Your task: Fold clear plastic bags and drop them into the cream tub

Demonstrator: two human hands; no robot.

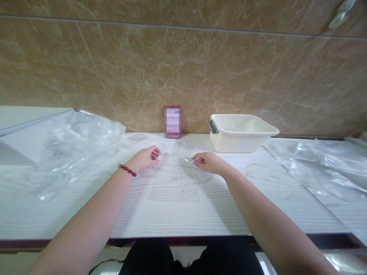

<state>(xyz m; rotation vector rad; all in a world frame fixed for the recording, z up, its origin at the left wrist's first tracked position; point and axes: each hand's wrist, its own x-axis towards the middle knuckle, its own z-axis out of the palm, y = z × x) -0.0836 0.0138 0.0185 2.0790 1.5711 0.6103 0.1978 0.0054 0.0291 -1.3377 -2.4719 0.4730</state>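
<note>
A thin clear plastic bag point(174, 187) lies on the white wood-grain table, and its see-through outline is hard to make out. At its far left part, my left hand point(148, 157) has its fingers curled in, with clear film at the fingertips. My right hand point(208, 162) pinches the film between thumb and fingers on the other side. The two hands are a short way apart, with the film stretching between them. A string of dark red beads point(127, 170) circles my left wrist.
A cream plastic tub point(239, 142) with a grey handle stands by the wall, something clear inside. A phone-like object point(172, 122), pixelated, leans on the marbled wall. Clear plastic bags point(77, 141) pile up at left; more clear plastic point(323, 164) spreads at right.
</note>
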